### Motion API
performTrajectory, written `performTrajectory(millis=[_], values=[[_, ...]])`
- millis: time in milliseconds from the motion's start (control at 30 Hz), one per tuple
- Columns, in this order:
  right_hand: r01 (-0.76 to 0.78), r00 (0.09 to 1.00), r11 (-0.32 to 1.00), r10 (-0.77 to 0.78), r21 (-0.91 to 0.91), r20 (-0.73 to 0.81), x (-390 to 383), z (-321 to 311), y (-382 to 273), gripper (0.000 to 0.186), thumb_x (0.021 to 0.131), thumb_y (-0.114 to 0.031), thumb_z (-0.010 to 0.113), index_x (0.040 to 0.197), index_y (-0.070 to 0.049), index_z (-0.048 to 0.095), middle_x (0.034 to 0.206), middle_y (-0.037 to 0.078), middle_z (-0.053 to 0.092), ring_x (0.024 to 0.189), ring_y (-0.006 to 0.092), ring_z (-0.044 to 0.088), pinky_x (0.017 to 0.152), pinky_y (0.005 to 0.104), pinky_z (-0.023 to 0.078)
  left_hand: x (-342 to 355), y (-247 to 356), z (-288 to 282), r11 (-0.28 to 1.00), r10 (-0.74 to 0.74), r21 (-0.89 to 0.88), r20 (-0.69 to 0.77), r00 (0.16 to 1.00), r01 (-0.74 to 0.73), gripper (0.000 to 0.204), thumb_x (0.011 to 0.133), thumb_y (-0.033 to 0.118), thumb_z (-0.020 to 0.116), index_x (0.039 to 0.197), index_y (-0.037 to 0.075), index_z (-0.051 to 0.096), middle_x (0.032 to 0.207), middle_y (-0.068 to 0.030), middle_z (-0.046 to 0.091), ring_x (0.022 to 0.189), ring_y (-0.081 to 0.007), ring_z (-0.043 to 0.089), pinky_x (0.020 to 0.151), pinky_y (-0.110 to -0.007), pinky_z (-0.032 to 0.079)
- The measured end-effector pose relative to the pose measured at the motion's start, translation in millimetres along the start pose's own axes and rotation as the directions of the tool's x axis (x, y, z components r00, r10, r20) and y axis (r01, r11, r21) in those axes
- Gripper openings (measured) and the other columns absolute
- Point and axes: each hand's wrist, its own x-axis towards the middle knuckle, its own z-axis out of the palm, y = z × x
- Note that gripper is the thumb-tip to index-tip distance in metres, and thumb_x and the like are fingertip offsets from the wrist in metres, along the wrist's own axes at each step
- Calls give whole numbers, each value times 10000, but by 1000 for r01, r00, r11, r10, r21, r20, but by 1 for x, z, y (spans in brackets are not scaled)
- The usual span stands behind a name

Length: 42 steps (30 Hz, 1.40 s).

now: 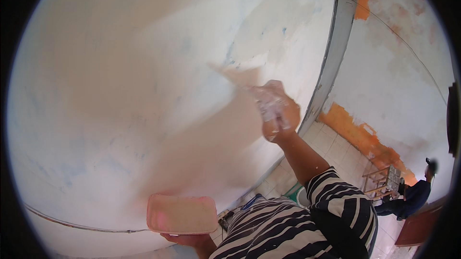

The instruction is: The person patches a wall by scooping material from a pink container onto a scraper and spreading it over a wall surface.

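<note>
My right hand (279, 112), smeared with pale paste, is raised at the patched white wall (120, 67), its fingers closed on a putty knife (240, 77) whose blade points up and left against the surface. Motion blurs the blade, and I cannot tell whether it touches the wall. Low in the view, my left hand (189, 240) grips a shallow pink rectangular tray (181, 213) from underneath, holding it close to the wall. The tray's inside looks pale pink and beige.
A co-worker in dark clothes (413, 196) is at the right beside a wooden stool (384, 182), near an orange-and-white wall (394, 67). A grey frame strip (326, 62) divides the walls. A green-and-white bucket (300, 196) stands on the tiled floor (326, 141). A cable (86, 223) runs along the lower left.
</note>
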Motion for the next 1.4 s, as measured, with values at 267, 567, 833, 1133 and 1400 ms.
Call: performTrajectory(millis=[267, 567, 833, 1133, 1400], values=[[-386, 502, 168, 863, 907, 54, 36, -27, 12, 466, 1014, -115, 511, 1445, 22, 395, 1423, 131, 508, 1329, 250, 484, 1162, 413, 354, 4, -7, 10, 997, -39, -61, 11, 999, 39, 730, 906, 720, 473, 1339, 134, 513, 1234, -44, 603, 1103, -239, 602, 910, -435, 519], [-500, 815, 852, 523, 154, -250, 27, -28, 25, 379, 996, -57, 503, 1363, 34, 525, 1342, 170, 602, 1239, 321, 582, 1088, 419, 419, 9, -15, 44, 998, -59, -33, 48, 997, 61, 744, 904, 722, 472, 1357, 133, 506, 1258, -52, 597, 1127, -245, 599, 925, -439, 517], [-170, 978, 905, 107, -391, -178, 2, 1, 82, 436, 899, 33, 518, 1311, -56, 628, 1359, 177, 612, 1286, 365, 570, 1105, 535, 385, 4, -25, 44, 1000, -24, -19, -85, 996, 23, 783, 887, 731, 491, 1388, 128, 490, 1311, -69, 578, 1166, -283, 585, 956, -481, 501], [42, 998, 946, -26, -323, 53, -52, -1, 66, 389, 1052, -230, 432, 1355, -14, 545, 1287, 227, 646, 1287, 391, 567, 1124, 634, 306, 12, -32, 49, 999, -34, -28, -148, 988, 30, 766, 906, 711, 448, 1365, 101, 512, 1265, -102, 597, 1115, -306, 607, 932, -479, 518], [-23, 995, 901, 63, -434, 79, -15, 20, 98, 454, 892, -35, 563, 1336, -125, 597, 1341, 161, 624, 1288, 373, 565, 1139, 587, 318, 18, -34, 25, 999, -18, -46, -202, 979, 9, 790, 898, 729, 472, 1389, 111, 486, 1285, -89, 587, 1116, -283, 610, 926, -455, 530]])
